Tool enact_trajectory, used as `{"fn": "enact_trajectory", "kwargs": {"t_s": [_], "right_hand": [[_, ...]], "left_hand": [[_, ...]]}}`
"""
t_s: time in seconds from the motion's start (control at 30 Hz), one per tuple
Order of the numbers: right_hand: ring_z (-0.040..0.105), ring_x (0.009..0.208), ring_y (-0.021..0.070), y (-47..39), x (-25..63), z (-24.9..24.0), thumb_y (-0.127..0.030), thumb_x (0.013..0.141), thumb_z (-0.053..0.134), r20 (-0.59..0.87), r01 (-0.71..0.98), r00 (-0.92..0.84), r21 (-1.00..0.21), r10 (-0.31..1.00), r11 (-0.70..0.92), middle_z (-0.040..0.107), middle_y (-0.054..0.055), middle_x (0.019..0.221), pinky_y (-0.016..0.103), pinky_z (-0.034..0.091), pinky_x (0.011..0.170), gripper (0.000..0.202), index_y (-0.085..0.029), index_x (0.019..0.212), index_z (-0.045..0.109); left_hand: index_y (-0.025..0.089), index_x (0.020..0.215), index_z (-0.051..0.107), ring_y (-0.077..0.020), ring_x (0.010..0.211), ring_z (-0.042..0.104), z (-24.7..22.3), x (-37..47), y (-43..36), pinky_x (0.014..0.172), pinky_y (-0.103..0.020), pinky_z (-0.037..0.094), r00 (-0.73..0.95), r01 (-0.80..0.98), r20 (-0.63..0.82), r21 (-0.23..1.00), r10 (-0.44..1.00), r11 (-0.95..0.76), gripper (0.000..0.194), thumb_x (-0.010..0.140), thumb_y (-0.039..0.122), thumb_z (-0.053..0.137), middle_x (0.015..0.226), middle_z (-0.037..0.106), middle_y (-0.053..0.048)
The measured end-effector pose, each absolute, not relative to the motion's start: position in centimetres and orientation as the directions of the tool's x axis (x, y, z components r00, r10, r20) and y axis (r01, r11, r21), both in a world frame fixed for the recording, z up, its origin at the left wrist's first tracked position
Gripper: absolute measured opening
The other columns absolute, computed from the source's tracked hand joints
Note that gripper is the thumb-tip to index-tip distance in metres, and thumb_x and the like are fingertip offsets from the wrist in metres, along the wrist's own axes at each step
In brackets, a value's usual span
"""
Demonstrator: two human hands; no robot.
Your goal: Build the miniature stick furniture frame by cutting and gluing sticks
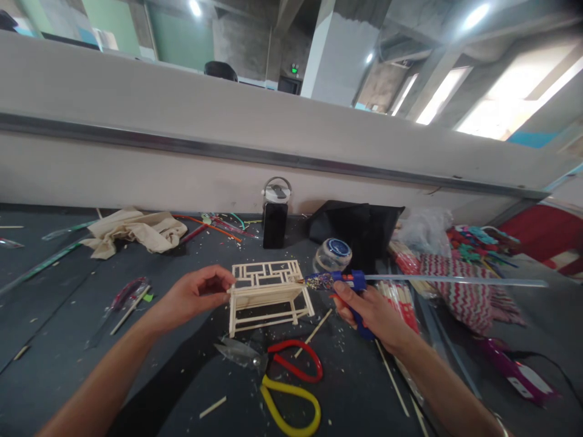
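1. Cream cloth [136,230] lies crumpled beyond and left of the left hand [200,297], out of the way.
2. That hand's thumb and fingertips bend in about the frame's left end, a light pinch; if it slackens, the frame could twist.
3. Between both hands, the pale wood frame [266,295] stands on the table; its thin joints might part if the nozzle pushes too hard.
4. Just nearer than the grips, the shears [268,358] lie with blades slightly apart and could snag a frame dragged back.
5. Just beyond the right hand, the jar [330,258] could be knocked should the gun swing away.
6. Fingers curled snugly round the gun [355,279], the right hand [364,306] brings its nozzle to the frame's right end. Over-squeezing might flood the joint; the long glue stick [455,280] jutting rightward could catch.
7. Counted, left to right: one cloth, two hands, one frame, one pair of shears, one bottle [276,224], one jar, one gun, one protruding glue stick; scattered crumbs defy counting.
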State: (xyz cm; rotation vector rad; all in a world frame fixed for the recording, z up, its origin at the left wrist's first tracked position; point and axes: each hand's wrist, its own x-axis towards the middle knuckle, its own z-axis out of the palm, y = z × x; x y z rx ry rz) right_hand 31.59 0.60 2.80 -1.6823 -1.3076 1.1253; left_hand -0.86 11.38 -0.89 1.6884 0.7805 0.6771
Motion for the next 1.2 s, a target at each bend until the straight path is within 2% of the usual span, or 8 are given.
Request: {"fn": "enact_trajectory", "kwargs": {"t_s": [1.2], "right_hand": [[0.038,0.047,0.0084,0.83,30.91,2.71,-0.071,0.082,0.048,-0.200,0.364,0.075,-0.907,0.977,-0.213,0.042,-0.004,0.049,0.023,0.031,0.046,0.056,-0.018,0.060,0.049]], "left_hand": [[0.018,0.094,0.061,-0.0157,0.082,0.059,-0.98,-0.78,11.38,0.075,-0.029,0.048,0.609,0.158,0.045,0.972,0.792,-0.177,0.018,0.079,0.027,0.065,0.088,0.061,-0.001]]}}
